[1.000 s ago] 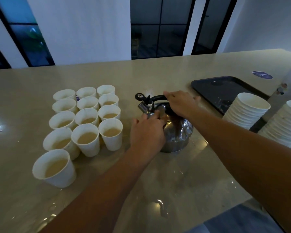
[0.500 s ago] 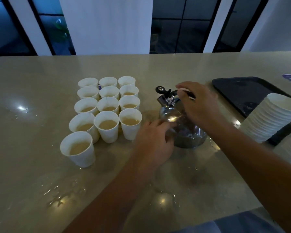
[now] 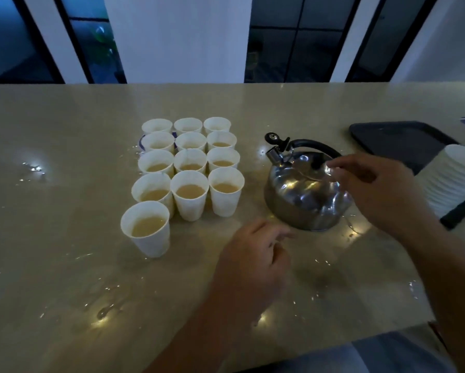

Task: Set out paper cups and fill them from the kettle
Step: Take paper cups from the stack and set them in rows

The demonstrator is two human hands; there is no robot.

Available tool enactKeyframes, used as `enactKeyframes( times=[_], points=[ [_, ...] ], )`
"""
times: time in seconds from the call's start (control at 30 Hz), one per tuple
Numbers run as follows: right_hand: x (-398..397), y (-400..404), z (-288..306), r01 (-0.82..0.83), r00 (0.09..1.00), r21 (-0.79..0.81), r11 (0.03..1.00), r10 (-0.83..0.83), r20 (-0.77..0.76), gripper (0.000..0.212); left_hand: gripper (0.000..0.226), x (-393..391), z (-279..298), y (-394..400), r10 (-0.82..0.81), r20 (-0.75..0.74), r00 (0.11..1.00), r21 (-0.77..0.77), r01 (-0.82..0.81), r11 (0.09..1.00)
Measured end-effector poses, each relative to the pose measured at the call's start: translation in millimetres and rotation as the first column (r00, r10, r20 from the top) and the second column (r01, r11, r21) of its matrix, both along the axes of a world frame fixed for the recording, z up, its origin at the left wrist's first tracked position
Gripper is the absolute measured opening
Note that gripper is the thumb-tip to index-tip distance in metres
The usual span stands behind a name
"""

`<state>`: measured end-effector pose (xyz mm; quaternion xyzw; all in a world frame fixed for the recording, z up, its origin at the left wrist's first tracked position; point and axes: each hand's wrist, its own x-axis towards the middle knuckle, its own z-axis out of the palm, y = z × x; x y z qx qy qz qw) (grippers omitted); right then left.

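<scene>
Head view: a steel kettle (image 3: 305,189) stands upright on the beige surface (image 3: 64,265), just right of a block of paper cups (image 3: 189,168) set in rows of three, with one further cup (image 3: 146,228) standing alone at the near left corner. Most cups show pale liquid inside; the contents of the far row cannot be made out.

Hands: the left hand (image 3: 255,255) hangs above the surface in front of the kettle, fingers loosely curled, holding nothing and touching nothing. The right hand (image 3: 371,189) is over the kettle's right shoulder, fingers partly bent with the fingertips (image 3: 333,166) near the lid and the rear end of the black handle (image 3: 316,145); whether they touch cannot be told, and it grips nothing that can be seen.

Handling assessment: the kettle is rigid metal, probably weighty if liquid remains, and its polished body looks slick and may be hot. The arched black handle is the proper place to take hold, not the body. The spout (image 3: 274,154) carries a cap with a lever at the handle's front end, which likely must be opened for pouring.

The filled cups are light, thin-walled and soft; squeezing would buckle them and spill. Hold them low on the wall with gentle pressure. Wet patches on the surface suggest reduced footing.

A stack of spare cups (image 3: 451,179) and a dark tray (image 3: 398,141) sit at right.
</scene>
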<state>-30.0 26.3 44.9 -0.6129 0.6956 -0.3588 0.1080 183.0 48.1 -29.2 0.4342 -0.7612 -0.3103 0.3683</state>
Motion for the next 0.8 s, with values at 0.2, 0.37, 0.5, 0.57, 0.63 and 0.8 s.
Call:
enactKeyframes(
  times=[0.2,0.37,0.5,0.57,0.63,0.8],
  points=[
    [-48,23,78,0.222,0.935,-0.07,0.973,-0.233,-0.267,0.009,0.036,-95,21,-16,-0.211,-0.125,0.97,0.089,0.222,0.971],
    [-94,20,110,0.43,0.798,0.04,0.902,-0.358,-0.485,0.009,0.055,-173,29,-26,-0.274,-0.152,0.95,0.17,0.298,0.939],
    [-119,7,98,0.453,0.735,0.249,0.856,-0.201,-0.647,0.034,0.082,-216,29,-37,-0.283,-0.144,0.948,0.198,0.307,0.931],
    [-125,6,91,0.437,0.721,0.321,0.84,-0.114,-0.683,0.034,0.095,-233,26,-43,-0.295,-0.126,0.947,0.213,0.316,0.924],
    [-127,5,86,0.413,0.694,0.395,0.821,-0.003,-0.72,0.032,0.107,-244,21,-46,-0.308,-0.142,0.941,0.23,0.334,0.914],
    [-134,3,73,0.386,0.676,0.43,0.816,0.066,-0.734,0.034,0.104,-263,9,-49,-0.333,-0.173,0.927,0.223,0.366,0.904]
  ],
)
